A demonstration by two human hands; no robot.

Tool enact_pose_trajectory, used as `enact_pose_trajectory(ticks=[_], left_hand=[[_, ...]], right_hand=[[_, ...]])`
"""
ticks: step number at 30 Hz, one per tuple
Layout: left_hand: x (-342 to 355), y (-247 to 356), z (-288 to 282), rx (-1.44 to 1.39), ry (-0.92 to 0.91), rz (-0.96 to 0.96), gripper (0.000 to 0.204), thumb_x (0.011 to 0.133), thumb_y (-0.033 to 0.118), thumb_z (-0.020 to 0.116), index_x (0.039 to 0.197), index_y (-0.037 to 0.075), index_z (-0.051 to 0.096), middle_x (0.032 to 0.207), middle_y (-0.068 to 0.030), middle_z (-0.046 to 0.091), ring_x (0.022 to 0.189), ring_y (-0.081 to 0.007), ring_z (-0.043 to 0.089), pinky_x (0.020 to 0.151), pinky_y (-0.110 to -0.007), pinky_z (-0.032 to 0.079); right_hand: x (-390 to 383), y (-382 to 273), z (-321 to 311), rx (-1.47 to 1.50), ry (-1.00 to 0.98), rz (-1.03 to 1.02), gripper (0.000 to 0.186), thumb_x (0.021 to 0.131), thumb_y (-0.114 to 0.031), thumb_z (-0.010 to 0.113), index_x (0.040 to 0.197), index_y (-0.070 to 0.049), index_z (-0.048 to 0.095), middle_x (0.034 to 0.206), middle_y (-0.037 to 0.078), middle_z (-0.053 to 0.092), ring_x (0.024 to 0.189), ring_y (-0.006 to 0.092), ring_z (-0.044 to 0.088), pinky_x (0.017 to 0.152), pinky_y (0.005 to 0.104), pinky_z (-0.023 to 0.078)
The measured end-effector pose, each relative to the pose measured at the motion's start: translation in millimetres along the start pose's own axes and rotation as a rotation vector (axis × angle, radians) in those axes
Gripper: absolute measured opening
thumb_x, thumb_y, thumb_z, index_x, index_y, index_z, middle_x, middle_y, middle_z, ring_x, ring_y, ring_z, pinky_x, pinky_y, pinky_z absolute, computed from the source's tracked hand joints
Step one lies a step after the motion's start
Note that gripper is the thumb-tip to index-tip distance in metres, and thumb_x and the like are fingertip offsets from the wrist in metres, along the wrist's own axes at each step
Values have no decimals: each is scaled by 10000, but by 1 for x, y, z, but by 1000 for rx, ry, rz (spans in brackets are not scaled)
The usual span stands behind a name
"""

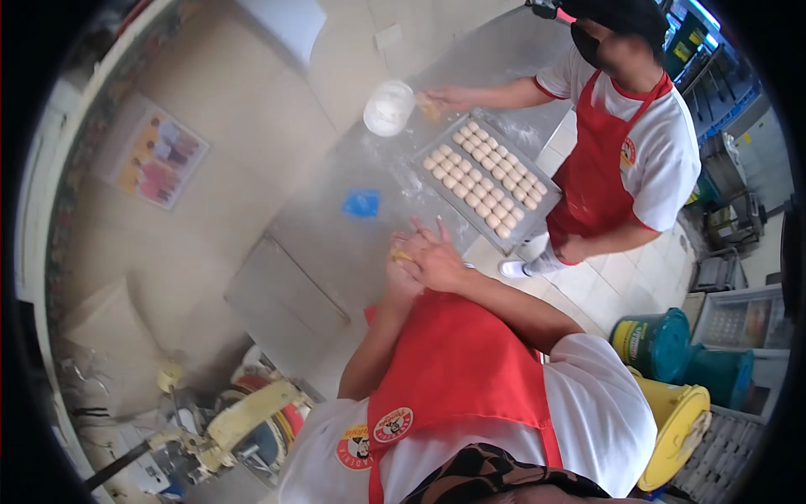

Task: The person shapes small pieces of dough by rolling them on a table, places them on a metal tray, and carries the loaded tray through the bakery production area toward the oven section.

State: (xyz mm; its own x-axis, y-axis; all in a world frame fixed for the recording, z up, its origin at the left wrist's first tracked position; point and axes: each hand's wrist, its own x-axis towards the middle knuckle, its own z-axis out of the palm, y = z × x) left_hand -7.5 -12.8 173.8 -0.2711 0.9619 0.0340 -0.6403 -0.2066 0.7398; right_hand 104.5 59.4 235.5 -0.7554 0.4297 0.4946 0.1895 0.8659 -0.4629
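Observation:
My two hands meet just above my red apron (462,361), near the front edge of the metal worktable (319,193). My right hand (440,262) lies across my left hand (401,274), some fingers stretched out. A small yellowish bit (404,255) shows between them; its kind is unclear. The left fingers are partly covered and look closed around it. Beyond my hands, to the right, a metal baking tray (508,240) carries rows of round pale dough balls (473,185). Left of the tray lies a blue piece (361,202), perhaps plastic or cloth.
A co-worker (617,143) in a red apron stands at right, one hand (453,98) reaching beside a white tub of flour-like powder (389,109). Yellow (672,428) and green (663,343) buckets stand right. A machine (243,420) is at lower left, and a wall bounds the table's left side.

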Motion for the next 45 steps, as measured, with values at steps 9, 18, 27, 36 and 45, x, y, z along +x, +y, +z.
enact_pose_trajectory(ticks=[9,18,27,36,45], left_hand=[[-177,-20,-137,-682,623,-9,450,1012,435,465,1161,47,638,1039,-147,702,943,-336,660,755,-441,572],[-371,-62,-97,-756,1185,437,498,1002,482,472,1158,35,625,1039,-148,680,943,-322,655,781,-457,572],[-434,-150,25,-872,1532,434,255,925,313,576,922,61,617,829,-65,653,789,-224,660,698,-337,571],[-389,-85,-8,-434,1376,276,274,989,318,600,1143,91,605,1018,-70,667,865,-211,638,746,-334,556],[-184,-9,-72,1244,1169,-113,447,928,277,703,1327,88,638,1266,-133,656,1197,-275,608,977,-425,501]], right_hand=[[-83,-17,21,503,-587,347,546,961,-353,686,1387,-37,555,1410,220,551,1204,359,610,961,432,528],[-150,42,43,597,-808,355,500,912,-332,719,1291,-19,627,1230,214,682,1103,350,678,944,419,537],[-216,120,64,665,-761,388,486,884,-216,710,1324,-33,618,1024,122,725,955,252,708,844,380,557],[-65,93,21,1049,-523,951,601,935,-216,673,1489,-122,460,1089,73,700,867,171,689,688,323,528],[-128,40,90,890,-875,1045,458,962,-304,642,1362,-89,583,1174,58,681,991,183,685,756,336,525]])
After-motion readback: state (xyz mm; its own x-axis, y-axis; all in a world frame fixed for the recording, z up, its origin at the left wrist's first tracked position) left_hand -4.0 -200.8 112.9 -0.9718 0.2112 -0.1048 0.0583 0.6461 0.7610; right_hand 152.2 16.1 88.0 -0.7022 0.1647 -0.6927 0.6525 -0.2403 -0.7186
